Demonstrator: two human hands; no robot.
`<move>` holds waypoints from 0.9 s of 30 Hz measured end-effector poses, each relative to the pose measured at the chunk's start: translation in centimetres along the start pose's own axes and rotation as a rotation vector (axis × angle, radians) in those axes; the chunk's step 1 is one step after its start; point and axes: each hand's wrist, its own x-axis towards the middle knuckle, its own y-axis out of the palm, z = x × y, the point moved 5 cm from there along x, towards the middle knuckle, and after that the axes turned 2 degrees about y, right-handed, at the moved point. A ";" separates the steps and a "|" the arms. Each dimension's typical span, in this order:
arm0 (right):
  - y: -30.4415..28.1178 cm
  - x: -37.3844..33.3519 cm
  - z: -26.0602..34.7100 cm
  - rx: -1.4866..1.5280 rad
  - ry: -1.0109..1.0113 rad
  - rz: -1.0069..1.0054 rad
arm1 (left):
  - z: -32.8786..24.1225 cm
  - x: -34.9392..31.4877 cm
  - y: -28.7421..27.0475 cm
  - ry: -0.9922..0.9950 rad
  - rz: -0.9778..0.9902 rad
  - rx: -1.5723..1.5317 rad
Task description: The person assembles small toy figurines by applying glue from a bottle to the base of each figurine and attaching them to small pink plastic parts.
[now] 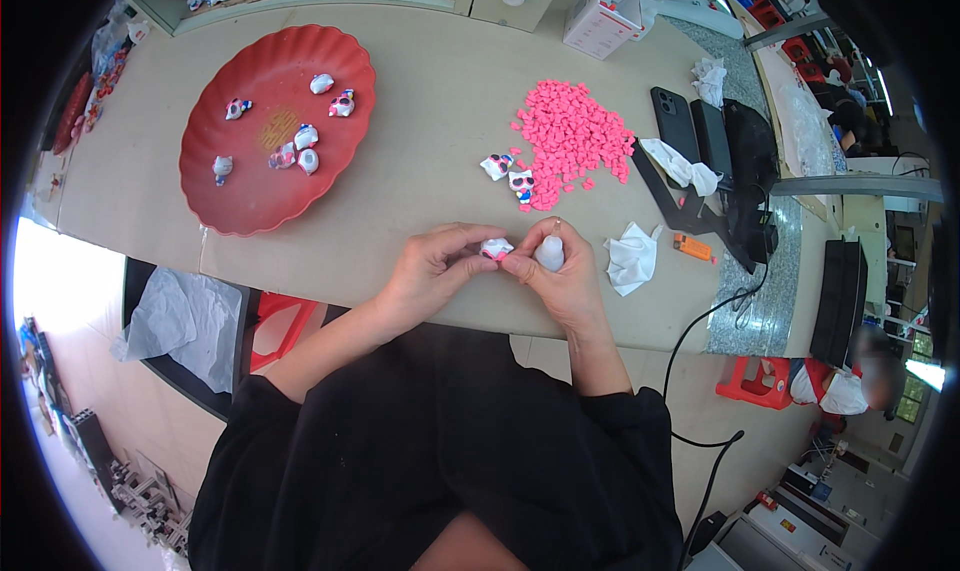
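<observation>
From here, L hand (425,273) fingers pinch a figurine (495,247), frame ctr, R hand's (575,286) curl round a white bottle (549,254); looks midway: many pink bits (578,131) left, upper ctr, 2 loose figurines (521,183) beside, several prob-done ones (306,136) in red tray (345,56), upper L.

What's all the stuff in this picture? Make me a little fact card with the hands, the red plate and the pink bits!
Left hand: pinching a small white figurine with pink on it
Right hand: holding a white bottle
Red plate: wavy rim; several figurines in it
Pink bits: loose pile, two figurines at its edge
Right of the right hand: crumpled white tissue, orange object
</observation>
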 end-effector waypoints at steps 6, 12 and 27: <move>-0.5 0.2 0.0 -0.062 -0.054 0.006 | -0.5 0.2 0.0 0.047 -0.004 0.112; -0.5 0.4 0.2 -0.079 -0.006 0.048 | -0.5 0.3 0.1 0.069 0.003 0.132; 1.0 -0.3 -0.5 -0.145 -0.166 -0.154 | 0.4 -0.2 0.0 -0.193 0.012 -0.093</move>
